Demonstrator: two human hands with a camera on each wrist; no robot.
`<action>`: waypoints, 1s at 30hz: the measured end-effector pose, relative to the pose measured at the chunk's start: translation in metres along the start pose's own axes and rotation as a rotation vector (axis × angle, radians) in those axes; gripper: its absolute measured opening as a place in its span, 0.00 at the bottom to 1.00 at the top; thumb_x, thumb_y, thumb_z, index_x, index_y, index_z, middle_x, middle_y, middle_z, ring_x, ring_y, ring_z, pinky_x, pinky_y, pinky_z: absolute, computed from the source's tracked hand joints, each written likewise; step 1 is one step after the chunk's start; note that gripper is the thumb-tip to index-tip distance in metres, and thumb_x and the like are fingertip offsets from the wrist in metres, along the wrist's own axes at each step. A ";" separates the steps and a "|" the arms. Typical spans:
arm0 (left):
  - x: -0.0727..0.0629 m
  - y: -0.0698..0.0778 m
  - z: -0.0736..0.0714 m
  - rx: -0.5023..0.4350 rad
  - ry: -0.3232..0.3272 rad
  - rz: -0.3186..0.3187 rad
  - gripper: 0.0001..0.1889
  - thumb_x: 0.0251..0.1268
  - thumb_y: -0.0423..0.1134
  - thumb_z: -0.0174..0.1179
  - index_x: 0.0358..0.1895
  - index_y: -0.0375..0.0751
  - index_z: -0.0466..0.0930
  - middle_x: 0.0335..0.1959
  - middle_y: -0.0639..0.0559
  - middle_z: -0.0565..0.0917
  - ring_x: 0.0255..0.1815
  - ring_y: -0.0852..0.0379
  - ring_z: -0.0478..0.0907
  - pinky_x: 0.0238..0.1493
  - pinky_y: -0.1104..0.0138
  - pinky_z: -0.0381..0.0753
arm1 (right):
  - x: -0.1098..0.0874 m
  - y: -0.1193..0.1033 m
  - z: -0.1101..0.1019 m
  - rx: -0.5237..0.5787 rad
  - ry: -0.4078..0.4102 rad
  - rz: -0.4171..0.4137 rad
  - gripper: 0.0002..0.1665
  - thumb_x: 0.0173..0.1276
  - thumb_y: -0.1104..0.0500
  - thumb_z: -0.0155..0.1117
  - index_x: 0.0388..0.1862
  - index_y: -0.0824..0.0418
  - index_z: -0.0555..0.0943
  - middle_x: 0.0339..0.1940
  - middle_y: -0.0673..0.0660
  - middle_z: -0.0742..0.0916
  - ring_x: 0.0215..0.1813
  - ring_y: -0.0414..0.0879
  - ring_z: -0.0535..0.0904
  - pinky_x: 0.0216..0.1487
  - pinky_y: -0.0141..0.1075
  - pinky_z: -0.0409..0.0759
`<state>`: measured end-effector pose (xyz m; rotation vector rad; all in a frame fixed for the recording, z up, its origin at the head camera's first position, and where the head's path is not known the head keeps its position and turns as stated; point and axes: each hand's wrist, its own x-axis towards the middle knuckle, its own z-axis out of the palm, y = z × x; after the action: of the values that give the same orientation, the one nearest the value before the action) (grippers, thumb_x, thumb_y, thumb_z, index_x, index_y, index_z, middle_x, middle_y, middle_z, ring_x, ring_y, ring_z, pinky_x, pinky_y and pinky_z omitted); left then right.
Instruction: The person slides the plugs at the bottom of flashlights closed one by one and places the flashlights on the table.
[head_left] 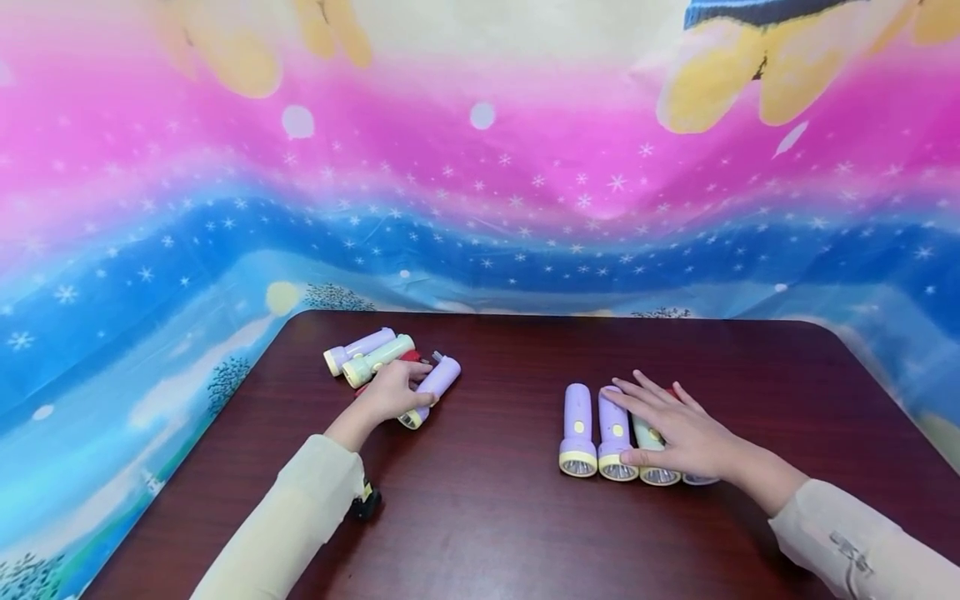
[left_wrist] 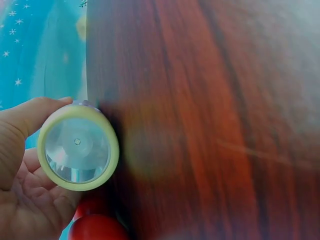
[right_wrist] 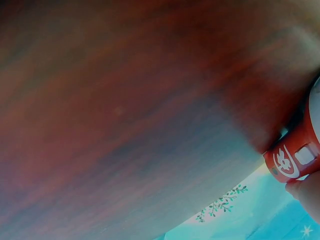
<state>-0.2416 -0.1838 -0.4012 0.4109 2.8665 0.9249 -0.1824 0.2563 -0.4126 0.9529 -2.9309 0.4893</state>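
On the left, my left hand (head_left: 392, 392) holds a purple flashlight (head_left: 442, 377) between thumb and fingers, tilted with its cream-rimmed lens toward me. The left wrist view shows that lens (left_wrist: 77, 145) face-on, with the thumb against its side. Red parts (head_left: 411, 356) show behind this hand, mostly hidden. My right hand (head_left: 686, 429) lies spread over a row of flashlights, its fingers fairly straight. Under it are a purple flashlight (head_left: 615, 425), a pale green flashlight (head_left: 658, 475) and a red flashlight (right_wrist: 287, 162), largely covered in the head view.
Another purple flashlight (head_left: 577, 429) stands at the row's left end. Beyond my left hand lie a purple flashlight (head_left: 360, 348) and a pale green one (head_left: 378, 360). All are on a dark brown table (head_left: 487, 517), with a printed curtain (head_left: 480, 192) behind it.
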 end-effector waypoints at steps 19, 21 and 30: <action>0.003 0.004 0.001 -0.061 -0.027 -0.047 0.30 0.56 0.35 0.70 0.65 0.33 0.76 0.59 0.38 0.82 0.56 0.48 0.80 0.57 0.56 0.80 | 0.000 0.003 0.001 -0.007 -0.016 0.005 0.48 0.63 0.32 0.63 0.79 0.41 0.59 0.80 0.55 0.65 0.82 0.60 0.49 0.69 0.73 0.49; 0.002 0.004 0.001 -0.083 -0.006 -0.060 0.30 0.57 0.35 0.70 0.65 0.33 0.75 0.59 0.37 0.82 0.54 0.48 0.81 0.56 0.56 0.80 | 0.001 0.003 0.000 -0.008 -0.017 0.005 0.49 0.63 0.31 0.63 0.79 0.41 0.59 0.80 0.55 0.65 0.82 0.61 0.50 0.70 0.73 0.49; -0.002 0.007 0.004 -0.198 0.020 -0.064 0.32 0.58 0.32 0.69 0.67 0.32 0.72 0.60 0.34 0.80 0.41 0.49 0.85 0.42 0.62 0.86 | 0.001 0.001 0.000 -0.007 -0.016 0.007 0.49 0.62 0.31 0.64 0.79 0.42 0.60 0.79 0.55 0.66 0.82 0.62 0.51 0.70 0.73 0.49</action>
<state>-0.2376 -0.1769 -0.4000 0.2900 2.7518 1.1923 -0.1838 0.2572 -0.4125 0.9513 -2.9491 0.4742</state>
